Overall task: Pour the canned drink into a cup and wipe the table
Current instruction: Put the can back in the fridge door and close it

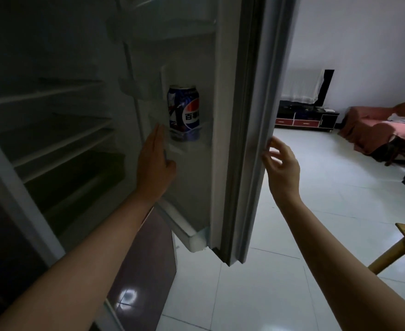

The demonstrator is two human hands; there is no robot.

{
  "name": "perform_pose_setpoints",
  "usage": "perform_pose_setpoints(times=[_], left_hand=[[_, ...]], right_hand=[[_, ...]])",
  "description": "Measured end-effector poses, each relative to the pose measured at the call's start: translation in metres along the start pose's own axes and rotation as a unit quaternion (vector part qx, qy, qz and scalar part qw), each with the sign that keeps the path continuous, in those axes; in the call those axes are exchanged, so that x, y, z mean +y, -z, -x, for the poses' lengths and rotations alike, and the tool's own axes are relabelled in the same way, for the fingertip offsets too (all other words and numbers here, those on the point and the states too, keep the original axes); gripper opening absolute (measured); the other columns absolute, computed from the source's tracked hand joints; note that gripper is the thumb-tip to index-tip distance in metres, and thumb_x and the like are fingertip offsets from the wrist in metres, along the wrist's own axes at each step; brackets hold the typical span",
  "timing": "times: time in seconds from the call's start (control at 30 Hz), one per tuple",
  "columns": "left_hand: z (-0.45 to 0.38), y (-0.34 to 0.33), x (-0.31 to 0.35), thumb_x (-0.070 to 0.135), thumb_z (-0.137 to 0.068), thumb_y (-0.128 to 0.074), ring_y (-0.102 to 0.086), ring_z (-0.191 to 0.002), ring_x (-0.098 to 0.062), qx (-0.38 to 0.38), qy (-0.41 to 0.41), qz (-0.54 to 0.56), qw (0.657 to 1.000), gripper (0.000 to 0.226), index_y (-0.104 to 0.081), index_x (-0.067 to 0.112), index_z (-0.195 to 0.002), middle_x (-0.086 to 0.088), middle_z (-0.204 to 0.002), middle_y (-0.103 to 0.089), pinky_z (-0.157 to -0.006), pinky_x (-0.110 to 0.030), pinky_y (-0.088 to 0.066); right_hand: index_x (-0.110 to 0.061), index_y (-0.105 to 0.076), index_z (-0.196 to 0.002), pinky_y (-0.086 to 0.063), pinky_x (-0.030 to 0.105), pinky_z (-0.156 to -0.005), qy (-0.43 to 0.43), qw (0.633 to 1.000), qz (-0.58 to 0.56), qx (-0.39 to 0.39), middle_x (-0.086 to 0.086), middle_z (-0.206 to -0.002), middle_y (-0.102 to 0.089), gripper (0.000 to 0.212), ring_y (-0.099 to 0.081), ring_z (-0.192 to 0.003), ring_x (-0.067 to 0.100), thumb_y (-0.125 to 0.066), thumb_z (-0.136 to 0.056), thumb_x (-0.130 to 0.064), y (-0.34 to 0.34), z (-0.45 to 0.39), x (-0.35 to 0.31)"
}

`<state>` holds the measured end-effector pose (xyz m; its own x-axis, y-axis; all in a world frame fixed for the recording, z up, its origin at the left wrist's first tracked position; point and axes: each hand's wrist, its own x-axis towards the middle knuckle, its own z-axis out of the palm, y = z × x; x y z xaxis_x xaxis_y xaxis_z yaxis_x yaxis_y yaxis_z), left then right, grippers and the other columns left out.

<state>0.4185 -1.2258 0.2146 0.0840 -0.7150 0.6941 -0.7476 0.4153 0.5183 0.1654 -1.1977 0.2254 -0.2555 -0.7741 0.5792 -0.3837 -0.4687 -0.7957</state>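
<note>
While can point(184, 112) sits upright in door shelf point(192, 137), left hand point(154, 161) grip flat, fingers apart, just below-left; right hand point(283, 167) loose.

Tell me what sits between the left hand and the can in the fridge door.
Head view: only the clear front lip of the door shelf lies between the left hand and the can. The straight fingertips reach just left of the can.

A blue aluminium drink can point(183, 112) with a red, white and blue round logo and white Chinese characters stands upright in a clear plastic shelf on the inside of the open refrigerator door. Its lower part shows through the shelf's front wall. Its top looks unopened, though dim.
</note>
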Motion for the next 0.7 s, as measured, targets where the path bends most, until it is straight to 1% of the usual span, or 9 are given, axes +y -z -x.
perform_pose_setpoints(times=[0.1,0.23,0.33,0.4,0.47,0.53,0.57,0.63,0.7], left_hand=[[0.019,0.013,0.0,-0.006,-0.075,-0.058,-0.026,-0.139,-0.021,0.015,0.019,-0.011,1.0,0.081,-0.019,0.007,-0.146,-0.011,-0.151,-0.028,-0.11,-0.015,-0.012],[0.056,0.024,-0.012,0.007,-0.08,-0.059,-0.029,-0.139,-0.02,0.019,0.067,0.012,0.997,0.076,-0.022,0.017,-0.146,-0.007,-0.15,-0.031,-0.115,-0.04,-0.026],[0.097,0.028,-0.002,0.008,-0.083,-0.061,-0.029,-0.138,-0.021,0.014,0.15,-0.002,0.989,0.074,-0.024,0.023,-0.145,-0.005,-0.151,-0.029,-0.113,-0.043,-0.03],[0.123,0.028,0.005,0.009,-0.084,-0.061,-0.026,-0.14,-0.021,-0.003,0.188,-0.009,0.982,0.074,-0.023,0.025,-0.145,-0.003,-0.152,-0.026,-0.113,-0.039,-0.028],[0.145,0.028,0.006,0.009,-0.083,-0.063,-0.024,-0.14,-0.022,-0.018,0.157,-0.02,0.987,0.074,-0.024,0.024,-0.145,-0.005,-0.153,-0.025,-0.113,-0.04,-0.029],[0.16,0.031,0.005,0.01,-0.083,-0.063,-0.024,-0.14,-0.023,-0.036,0.128,-0.027,0.991,0.076,-0.021,0.03,-0.143,-0.006,-0.152,-0.025,-0.112,-0.041,-0.03],[0.165,0.033,0.005,0.011,-0.083,-0.063,-0.024,-0.14,-0.024,-0.042,0.12,-0.033,0.991,0.077,-0.018,0.033,-0.143,-0.006,-0.152,-0.025,-0.112,-0.04,-0.03],[0.169,0.038,0.008,0.013,-0.086,-0.06,-0.022,-0.14,-0.022,-0.056,0.111,-0.053,0.991,0.077,-0.01,0.042,-0.138,-0.003,-0.153,-0.022,-0.11,-0.034,-0.026],[0.169,0.045,0.008,0.016,-0.088,-0.056,-0.018,-0.142,-0.019,-0.076,0.12,-0.079,0.987,0.077,-0.004,0.046,-0.137,0.001,-0.155,-0.016,-0.107,-0.029,-0.022]], right_hand=[[-0.011,-0.049,-0.128,-0.048,0.024,-0.091,0.012,0.999,-0.044,-0.028,0.011,-0.126,-0.057,0.042,-0.056,-0.108,0.014,-0.055,-0.088,-0.004,-0.007,0.016,-0.007],[-0.013,-0.047,-0.131,-0.051,0.024,-0.091,0.034,0.993,-0.088,-0.064,0.01,-0.129,-0.056,0.046,-0.057,-0.112,0.016,-0.057,-0.087,-0.005,-0.018,0.033,-0.017],[-0.011,-0.045,-0.133,-0.05,0.021,-0.09,0.07,0.989,-0.093,-0.095,0.006,-0.13,-0.054,0.048,-0.056,-0.113,0.015,-0.057,-0.087,-0.004,-0.03,0.046,-0.023],[-0.01,-0.043,-0.135,-0.049,0.018,-0.091,0.093,0.984,-0.102,-0.113,-0.009,-0.127,-0.052,0.051,-0.053,-0.113,0.003,-0.057,-0.087,-0.003,-0.037,0.055,-0.026],[-0.007,-0.04,-0.137,-0.046,0.012,-0.09,0.118,0.978,-0.111,-0.129,-0.026,-0.12,-0.045,0.053,-0.047,-0.11,-0.015,-0.057,-0.087,0.0,-0.046,0.062,-0.028],[-0.004,-0.037,-0.137,-0.046,0.013,-0.09,0.14,0.973,-0.116,-0.144,-0.034,-0.117,-0.04,0.055,-0.045,-0.106,-0.022,-0.057,-0.086,0.003,-0.055,0.069,-0.03],[-0.005,-0.037,-0.138,-0.048,0.018,-0.091,0.145,0.97,-0.122,-0.155,-0.036,-0.118,-0.04,0.056,-0.049,-0.107,-0.018,-0.057,-0.086,0.002,-0.06,0.072,-0.031],[-0.01,-0.036,-0.139,-0.052,0.031,-0.09,0.153,0.965,-0.131,-0.171,-0.03,-0.122,-0.046,0.058,-0.055,-0.108,0.006,-0.058,-0.087,-0.002,-0.069,0.078,-0.037],[-0.015,-0.034,-0.14,-0.051,0.042,-0.092,0.167,0.96,-0.134,-0.178,-0.006,-0.132,-0.053,0.06,-0.054,-0.111,0.022,-0.06,-0.086,-0.005,-0.079,0.085,-0.043]])
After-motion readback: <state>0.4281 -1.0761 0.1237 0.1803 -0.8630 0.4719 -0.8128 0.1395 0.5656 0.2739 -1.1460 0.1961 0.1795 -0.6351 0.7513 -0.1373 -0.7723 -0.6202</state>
